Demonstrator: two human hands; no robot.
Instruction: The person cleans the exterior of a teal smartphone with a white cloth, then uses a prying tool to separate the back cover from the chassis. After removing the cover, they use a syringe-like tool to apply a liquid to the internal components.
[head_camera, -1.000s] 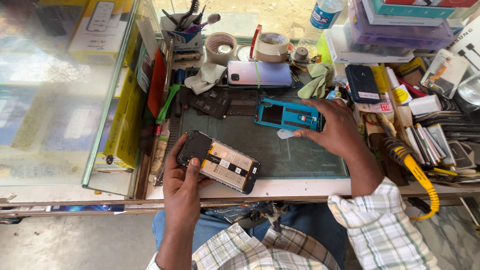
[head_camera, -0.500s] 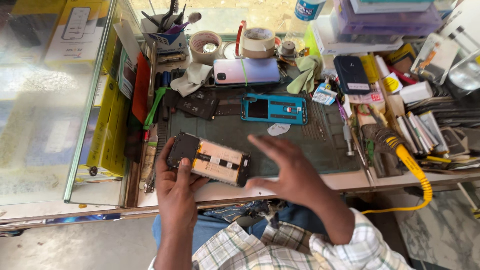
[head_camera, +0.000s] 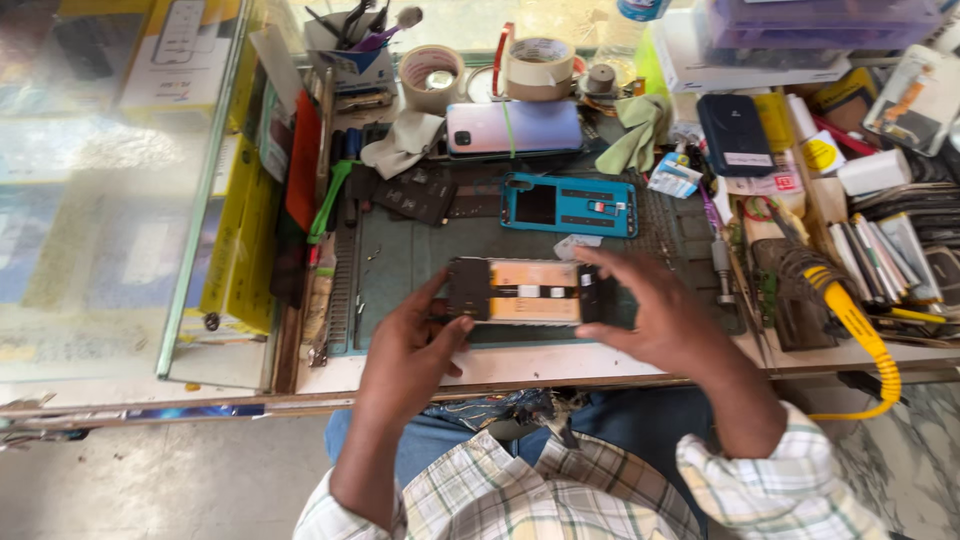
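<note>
An opened phone (head_camera: 520, 291), its orange and black insides facing up, lies level over the green work mat (head_camera: 400, 260). My left hand (head_camera: 408, 340) grips its left end. My right hand (head_camera: 665, 315) holds its right end with the fingers curled over the edge. A teal phone back frame (head_camera: 570, 205) lies flat on the mat just beyond, with a small white piece (head_camera: 577, 243) in front of it.
A pale purple phone (head_camera: 515, 127), tape rolls (head_camera: 432, 72), cloths (head_camera: 637, 130) and a tool cup (head_camera: 350, 45) crowd the back. A dark power bank (head_camera: 733, 133), boxes and a yellow cable (head_camera: 855, 320) fill the right. A glass display case (head_camera: 110, 190) stands at left.
My right hand left the teal frame, swung back toward me and took hold of the opened phone's right end. The phone turned from tilted to level.
</note>
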